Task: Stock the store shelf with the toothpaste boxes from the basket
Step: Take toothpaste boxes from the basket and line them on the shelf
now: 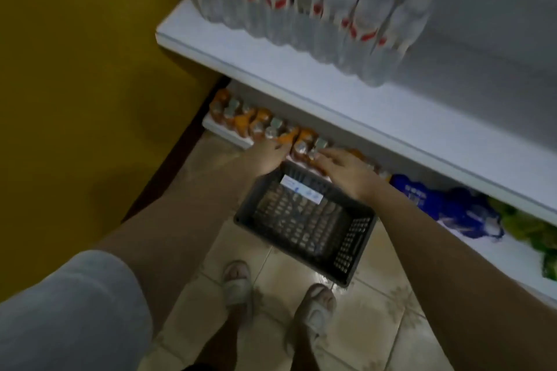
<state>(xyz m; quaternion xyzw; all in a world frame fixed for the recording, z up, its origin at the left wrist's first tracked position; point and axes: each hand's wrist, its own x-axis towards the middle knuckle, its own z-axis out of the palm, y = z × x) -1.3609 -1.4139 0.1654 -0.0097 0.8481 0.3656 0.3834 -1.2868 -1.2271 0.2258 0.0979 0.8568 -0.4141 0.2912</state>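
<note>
The person stands over a dark basket (304, 220) that sits on the tiled floor (376, 325), pushed up against the bottom of a white shelf (301, 81). Both arms reach down toward the basket's far rim. The left hand (266, 156) has its fingers stretched out fairly straight, tips at the edge of the low shelf just past the basket's far left corner; it grips nothing that I can see. The right hand (346, 170) lies flat with fingers spread and relaxed over the far right corner of the basket, fingertips close to the orange bottles (271, 126) lined along the lowest shelf. It also holds nothing.

Inside the basket, one pale box (301, 187) lies flat against the far wall, between the two hands and just below them. It is blurred, so I cannot read any print on it. The rest of the basket's mesh bottom shows bare.

On the shelf above, clear bottles (301, 9) with red labels stand in rows. To the right on the low shelf lie a blue packet (446, 205) and, beyond it, green packets (530, 232). The person's feet in light sandals (238, 283) stand just near the basket's close edge. A yellow wall (75, 84) runs along the left.
</note>
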